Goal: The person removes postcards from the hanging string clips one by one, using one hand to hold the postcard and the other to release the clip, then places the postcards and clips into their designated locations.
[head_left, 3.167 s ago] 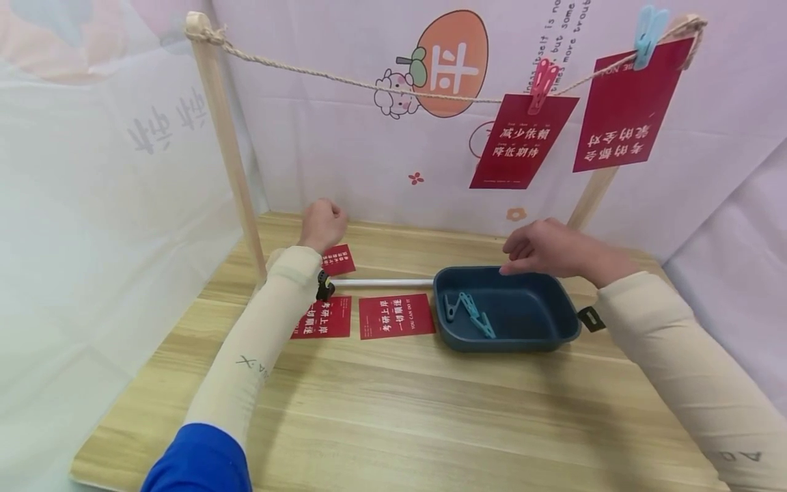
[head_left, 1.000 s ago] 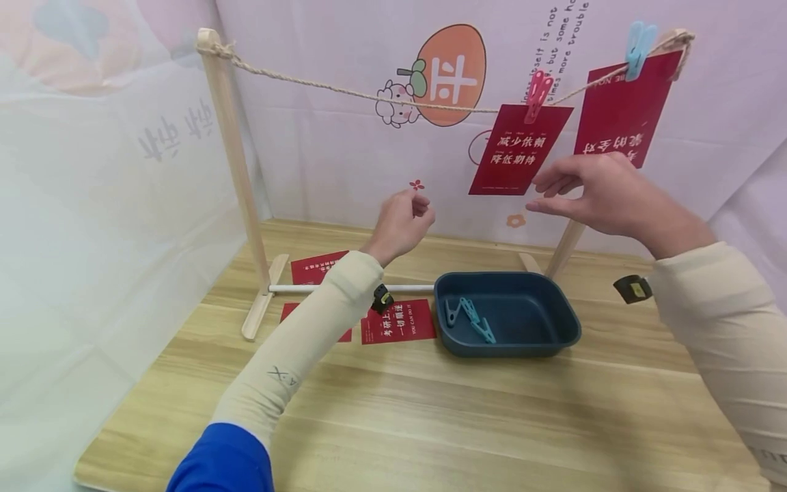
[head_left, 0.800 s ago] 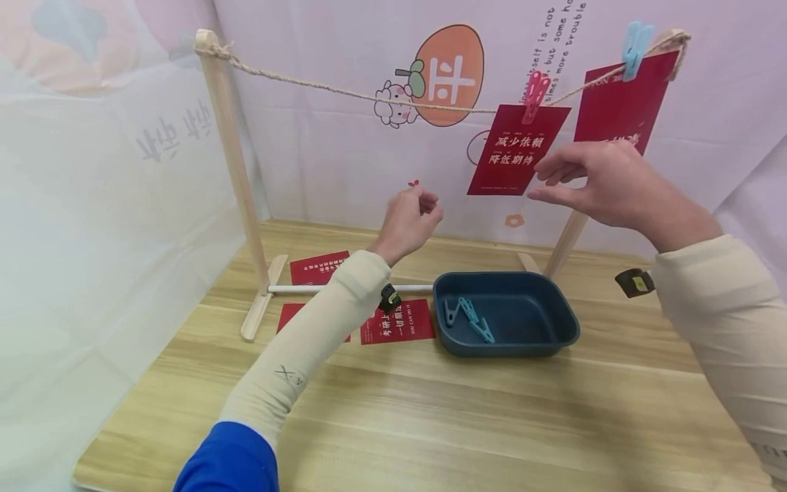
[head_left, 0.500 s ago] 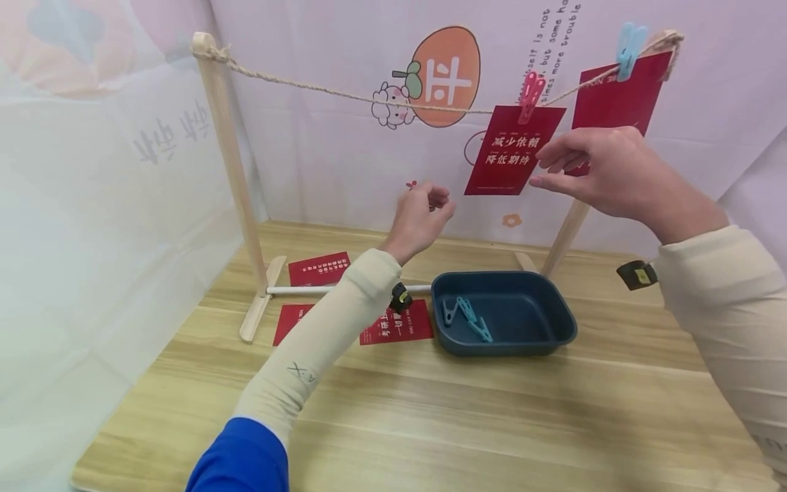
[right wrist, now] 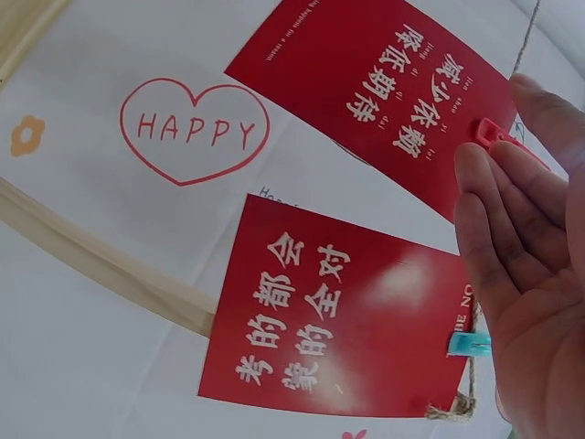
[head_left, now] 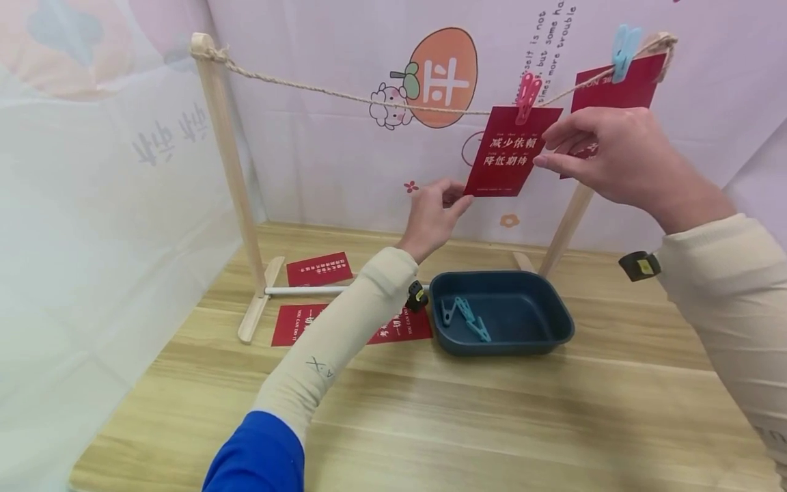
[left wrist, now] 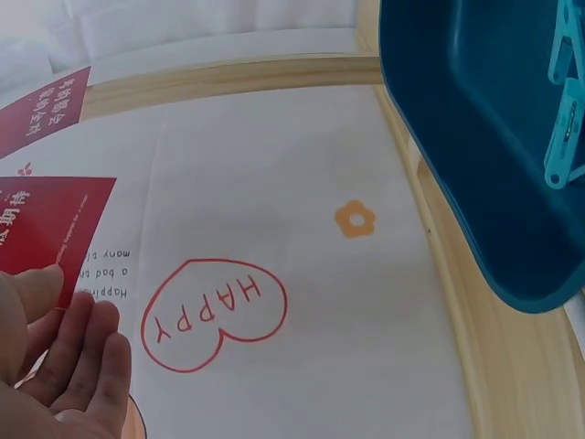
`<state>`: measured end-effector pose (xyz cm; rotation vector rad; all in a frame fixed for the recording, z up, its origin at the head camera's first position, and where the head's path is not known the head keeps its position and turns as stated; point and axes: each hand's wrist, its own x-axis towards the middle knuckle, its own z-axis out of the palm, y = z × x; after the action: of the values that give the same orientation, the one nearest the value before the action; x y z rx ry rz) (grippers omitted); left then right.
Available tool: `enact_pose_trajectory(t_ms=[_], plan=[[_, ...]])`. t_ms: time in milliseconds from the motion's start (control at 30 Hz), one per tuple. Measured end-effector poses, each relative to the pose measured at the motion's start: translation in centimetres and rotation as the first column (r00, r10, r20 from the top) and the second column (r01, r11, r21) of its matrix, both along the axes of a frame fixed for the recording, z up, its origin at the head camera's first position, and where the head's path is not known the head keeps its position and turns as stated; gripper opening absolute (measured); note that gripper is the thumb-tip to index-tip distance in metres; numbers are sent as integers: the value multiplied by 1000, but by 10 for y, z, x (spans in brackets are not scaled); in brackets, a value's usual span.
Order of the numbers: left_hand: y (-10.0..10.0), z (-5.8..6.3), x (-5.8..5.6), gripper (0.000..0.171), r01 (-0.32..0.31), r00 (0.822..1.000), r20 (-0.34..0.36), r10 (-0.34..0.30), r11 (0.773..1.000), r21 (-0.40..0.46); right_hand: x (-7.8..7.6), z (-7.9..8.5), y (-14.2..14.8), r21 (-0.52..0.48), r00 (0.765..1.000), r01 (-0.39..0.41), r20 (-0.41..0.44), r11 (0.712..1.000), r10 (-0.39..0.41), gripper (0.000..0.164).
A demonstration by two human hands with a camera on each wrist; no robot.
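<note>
A red card (head_left: pixel 513 154) with white characters hangs from the rope (head_left: pixel 344 93) by a pink clothespin (head_left: pixel 527 98). My left hand (head_left: pixel 432 217) is at its lower left corner; in the left wrist view the thumb lies over the card and the fingers curl at its edge. My right hand (head_left: pixel 624 154) hovers beside the card's right edge, fingers bent, a gap between thumb and fingertips. In the right wrist view its fingertips overlap the pink clothespin, but contact cannot be told. Behind the right hand, a second red card (head_left: pixel 615 89) hangs from a light blue clothespin (head_left: pixel 625 53).
A dark blue basin (head_left: pixel 522 328) with several blue clothespins (head_left: pixel 470 318) stands on the wooden table (head_left: pixel 430 424). Several red cards (head_left: pixel 316 268) lie left of it, partly under the left arm. The rope hangs between wooden posts (head_left: pixel 224 150); a white rod (head_left: pixel 304 290) runs low between them.
My left hand has moved from above the cards on the table rightward to the hanging card's lower corner. My right hand has risen from over the basin to the card's right edge.
</note>
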<state>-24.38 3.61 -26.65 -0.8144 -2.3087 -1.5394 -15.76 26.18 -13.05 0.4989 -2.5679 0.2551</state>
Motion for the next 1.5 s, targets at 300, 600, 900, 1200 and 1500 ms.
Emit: enact_pose_trajectory(t_ms=[300, 600, 900, 1200, 1500], plan=[[0, 0, 3, 29, -34, 999, -16, 35, 999, 39, 5, 13, -1, -10, 998, 56, -3, 998, -56, 47], [-3, 3, 2, 25, -74, 996, -46, 76, 996, 55, 1, 24, -7, -16, 997, 71, -37, 997, -72, 47], [-3, 3, 0, 24, -112, 991, -64, 116, 992, 54, -7, 35, -8, 26, 997, 79, -21, 996, -79, 49], [-2, 5, 1, 23, -138, 988, -63, 139, 990, 34, -15, 50, -13, 48, 991, 110, 72, 993, -113, 53], [-4, 6, 2, 23, -147, 985, -85, 149, 989, 23, -29, 64, -19, 162, 978, 116, 155, 980, -141, 56]])
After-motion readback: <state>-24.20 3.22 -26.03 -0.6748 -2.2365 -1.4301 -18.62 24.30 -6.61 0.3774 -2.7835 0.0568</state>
